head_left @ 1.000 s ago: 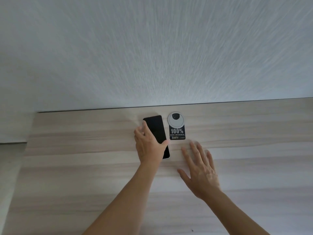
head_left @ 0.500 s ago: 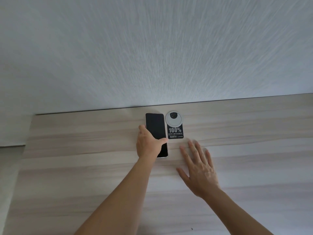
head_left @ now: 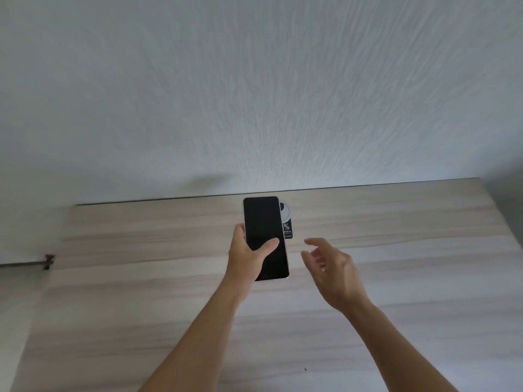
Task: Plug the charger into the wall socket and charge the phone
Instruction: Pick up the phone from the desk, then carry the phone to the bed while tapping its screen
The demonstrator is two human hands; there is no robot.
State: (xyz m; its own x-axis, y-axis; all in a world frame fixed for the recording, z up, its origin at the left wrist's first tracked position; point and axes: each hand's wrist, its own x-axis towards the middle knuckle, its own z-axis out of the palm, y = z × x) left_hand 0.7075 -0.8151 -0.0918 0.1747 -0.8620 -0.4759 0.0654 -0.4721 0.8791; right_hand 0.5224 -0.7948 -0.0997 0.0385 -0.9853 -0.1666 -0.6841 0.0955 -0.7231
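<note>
A black-screened phone (head_left: 261, 230) is held up off the wooden desk (head_left: 396, 239), screen toward me. My left hand (head_left: 249, 258) grips its lower part, thumb across the glass. My right hand (head_left: 331, 267) hovers to the right of the phone, raised off the desk, fingers apart and empty. Behind the phone a round grey cable cap with a black "100%" sticker (head_left: 286, 222) shows partly on the desk. No charger, cable or wall socket is in view.
A textured white wall (head_left: 254, 94) rises straight behind the desk's back edge. At the far left a thin metal rod with a bracket (head_left: 48, 261) runs beside the desk end. The desk's right end sits near the frame's right side.
My left hand has lifted the phone off the desk and brought it closer, now covering part of the sticker. My right hand rose from lying flat on the desk.
</note>
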